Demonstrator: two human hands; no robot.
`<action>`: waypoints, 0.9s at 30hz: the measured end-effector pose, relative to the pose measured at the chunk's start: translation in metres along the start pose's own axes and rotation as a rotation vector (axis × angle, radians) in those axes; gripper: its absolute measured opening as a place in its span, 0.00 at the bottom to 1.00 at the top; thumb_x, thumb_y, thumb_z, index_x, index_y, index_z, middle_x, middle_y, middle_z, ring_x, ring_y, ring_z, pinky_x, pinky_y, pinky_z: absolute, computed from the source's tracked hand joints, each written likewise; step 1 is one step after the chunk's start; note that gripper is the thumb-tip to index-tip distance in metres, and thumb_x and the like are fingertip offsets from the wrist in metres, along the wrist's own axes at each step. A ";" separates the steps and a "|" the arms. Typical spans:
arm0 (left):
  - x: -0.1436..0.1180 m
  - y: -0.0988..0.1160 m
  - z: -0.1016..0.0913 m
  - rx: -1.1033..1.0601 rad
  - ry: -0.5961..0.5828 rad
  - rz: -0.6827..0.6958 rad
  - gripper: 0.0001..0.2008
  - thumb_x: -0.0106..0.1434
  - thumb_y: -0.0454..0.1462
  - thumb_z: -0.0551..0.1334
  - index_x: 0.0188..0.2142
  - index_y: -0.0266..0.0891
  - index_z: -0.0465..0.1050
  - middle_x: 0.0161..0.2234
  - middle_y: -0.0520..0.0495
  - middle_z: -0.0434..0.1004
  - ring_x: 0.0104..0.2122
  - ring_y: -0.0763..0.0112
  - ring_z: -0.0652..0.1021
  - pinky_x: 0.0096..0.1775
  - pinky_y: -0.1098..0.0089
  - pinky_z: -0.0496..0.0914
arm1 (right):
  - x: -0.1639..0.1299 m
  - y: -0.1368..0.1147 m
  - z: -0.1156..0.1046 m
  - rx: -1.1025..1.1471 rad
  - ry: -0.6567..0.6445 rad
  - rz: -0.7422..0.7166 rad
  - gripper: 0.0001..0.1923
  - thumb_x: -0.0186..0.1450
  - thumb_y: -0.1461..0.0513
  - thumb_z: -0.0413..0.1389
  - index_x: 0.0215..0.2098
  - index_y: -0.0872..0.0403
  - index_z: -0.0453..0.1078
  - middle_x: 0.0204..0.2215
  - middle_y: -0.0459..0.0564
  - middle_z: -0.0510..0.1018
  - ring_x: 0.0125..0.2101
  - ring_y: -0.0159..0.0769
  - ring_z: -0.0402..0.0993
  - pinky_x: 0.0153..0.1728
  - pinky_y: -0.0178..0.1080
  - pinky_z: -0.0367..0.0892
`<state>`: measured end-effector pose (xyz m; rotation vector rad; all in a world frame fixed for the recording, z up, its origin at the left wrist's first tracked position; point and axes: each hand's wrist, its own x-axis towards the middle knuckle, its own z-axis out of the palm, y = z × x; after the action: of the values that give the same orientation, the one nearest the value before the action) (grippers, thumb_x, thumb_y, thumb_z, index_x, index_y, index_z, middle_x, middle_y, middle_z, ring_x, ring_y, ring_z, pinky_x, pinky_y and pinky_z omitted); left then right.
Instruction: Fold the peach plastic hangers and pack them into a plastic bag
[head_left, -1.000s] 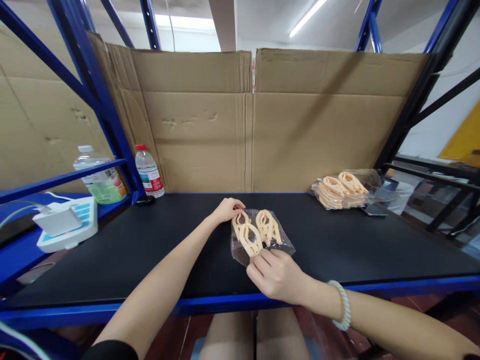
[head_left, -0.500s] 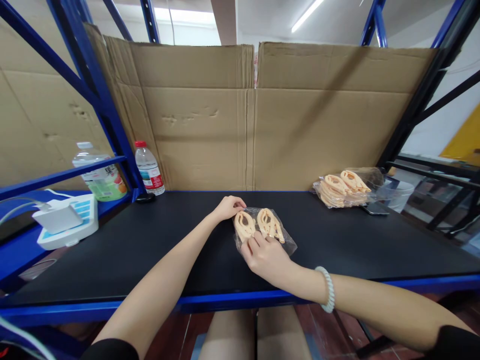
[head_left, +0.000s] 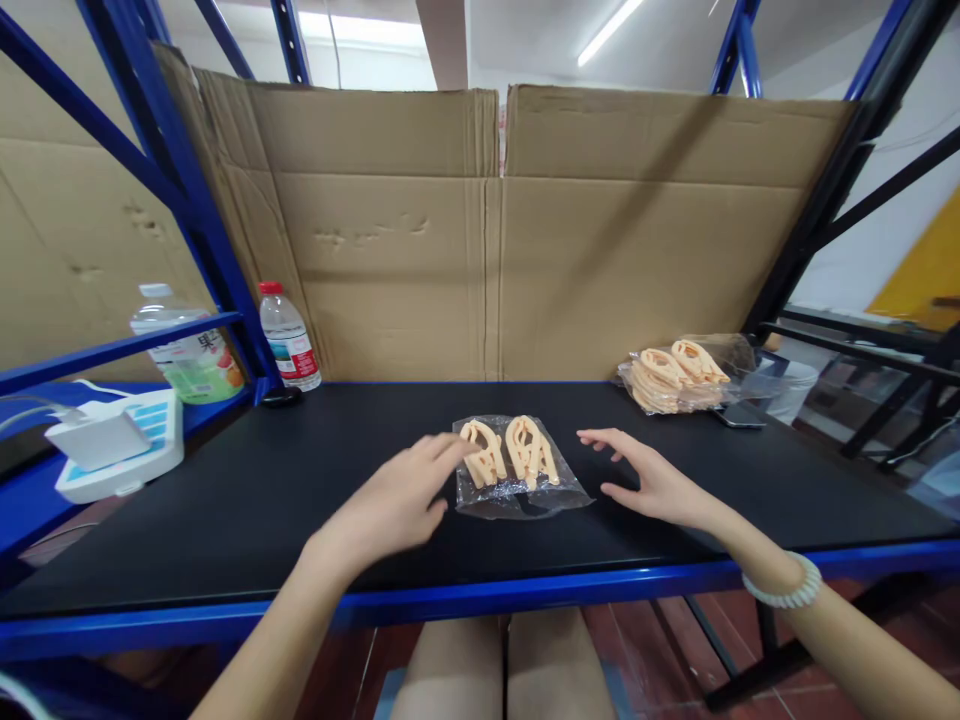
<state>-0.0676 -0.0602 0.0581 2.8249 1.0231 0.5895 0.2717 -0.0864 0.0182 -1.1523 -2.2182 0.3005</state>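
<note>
A clear plastic bag (head_left: 525, 503) lies flat on the black tabletop in front of me. Inside it are cream-coloured clothes pegs (head_left: 531, 448), lying in two side-by-side groups. My left hand (head_left: 401, 495) is at the bag's left side, fingers stretched out and holding nothing; its fingertips overlap the bag's left edge, and I cannot tell if they touch it. To the right of the bag, my right hand (head_left: 649, 480) hovers with fingers apart and nothing in them.
At the back right, another bag of pegs (head_left: 667, 378) lies by a phone (head_left: 741, 415). A red-capped water bottle (head_left: 291, 340) and a small black object (head_left: 281, 397) stand back left. Farther left are a juice bottle (head_left: 191, 350) and a white power strip (head_left: 161, 440). Cardboard (head_left: 390, 280) walls the back.
Both hands have let go of the bag and moved apart, the left toward me and leftward, the right to the right. The bag now lies flat with its pegs uncovered.
</note>
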 end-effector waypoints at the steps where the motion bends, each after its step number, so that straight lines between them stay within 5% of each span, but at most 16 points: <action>1: -0.011 0.007 0.007 -0.032 0.004 -0.031 0.33 0.52 0.28 0.61 0.57 0.46 0.59 0.57 0.47 0.64 0.54 0.60 0.67 0.53 0.61 0.64 | -0.002 0.004 0.003 0.040 -0.022 0.025 0.32 0.59 0.64 0.55 0.61 0.47 0.54 0.54 0.53 0.66 0.49 0.43 0.66 0.43 0.44 0.68; 3: -0.023 0.017 0.023 -0.117 0.072 -0.091 0.24 0.57 0.33 0.61 0.53 0.45 0.62 0.53 0.47 0.67 0.52 0.62 0.69 0.52 0.62 0.65 | -0.001 0.004 0.010 0.108 -0.050 0.041 0.30 0.58 0.60 0.59 0.58 0.48 0.59 0.53 0.53 0.67 0.48 0.43 0.67 0.42 0.43 0.67; 6: -0.020 0.023 0.042 -0.234 0.147 -0.175 0.07 0.64 0.37 0.56 0.40 0.42 0.70 0.40 0.48 0.75 0.41 0.66 0.75 0.44 0.67 0.68 | 0.007 -0.005 0.019 0.197 -0.058 0.046 0.13 0.60 0.57 0.59 0.42 0.51 0.72 0.48 0.53 0.71 0.47 0.43 0.68 0.42 0.41 0.66; 9: -0.012 0.022 0.048 -0.246 0.141 -0.283 0.13 0.67 0.39 0.50 0.31 0.40 0.69 0.30 0.51 0.75 0.31 0.69 0.75 0.35 0.71 0.66 | 0.016 -0.011 0.028 0.321 -0.028 0.125 0.12 0.64 0.55 0.54 0.30 0.54 0.72 0.40 0.53 0.77 0.41 0.41 0.72 0.41 0.41 0.66; 18: 0.002 0.017 0.054 -0.034 0.156 -0.495 0.06 0.64 0.33 0.54 0.32 0.41 0.66 0.30 0.52 0.77 0.30 0.68 0.77 0.32 0.72 0.63 | 0.036 -0.002 0.045 0.443 0.054 0.293 0.08 0.60 0.58 0.54 0.27 0.55 0.69 0.24 0.48 0.77 0.27 0.35 0.75 0.32 0.36 0.68; 27: 0.006 0.025 0.060 0.232 0.143 -0.447 0.08 0.62 0.28 0.54 0.37 0.39 0.68 0.42 0.46 0.69 0.36 0.65 0.74 0.34 0.69 0.67 | 0.042 -0.003 0.051 0.358 0.087 0.265 0.11 0.58 0.65 0.52 0.39 0.52 0.61 0.17 0.37 0.71 0.20 0.31 0.70 0.26 0.33 0.63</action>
<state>-0.0258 -0.0722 0.0099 2.6186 1.7859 0.6609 0.2201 -0.0506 -0.0031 -1.2280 -1.8398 0.7114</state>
